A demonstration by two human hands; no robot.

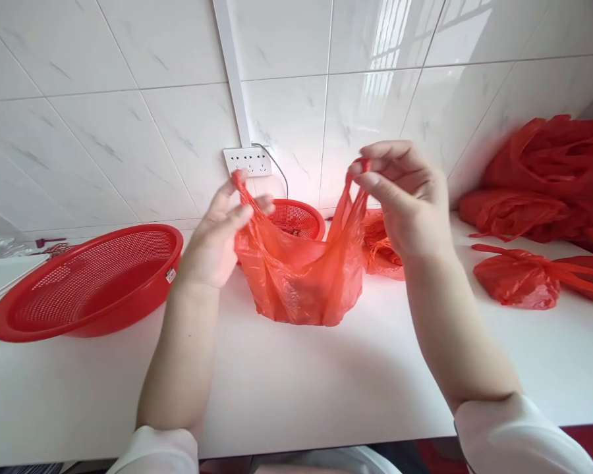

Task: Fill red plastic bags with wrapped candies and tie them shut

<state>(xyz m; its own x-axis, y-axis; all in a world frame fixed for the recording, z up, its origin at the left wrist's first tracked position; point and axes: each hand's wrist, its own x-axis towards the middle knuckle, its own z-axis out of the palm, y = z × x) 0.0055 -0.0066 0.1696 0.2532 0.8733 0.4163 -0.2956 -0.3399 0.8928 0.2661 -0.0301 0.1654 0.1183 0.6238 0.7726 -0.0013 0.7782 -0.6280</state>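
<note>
A red plastic bag (301,276) stands on the white counter (296,388) in the middle of the view, its bottom resting on the surface. My left hand (217,237) pinches the bag's left handle and holds it up. My right hand (405,191) pinches the right handle at about the same height. The two handles are pulled apart, so the bag's mouth gapes between my hands. What is inside the bag is hidden.
A large red colander basket (79,289) sits at the left. A smaller red basket (301,217) stands behind the bag near a wall socket (247,161). A tied red bag (518,280) and a heap of red bags (548,178) lie at the right.
</note>
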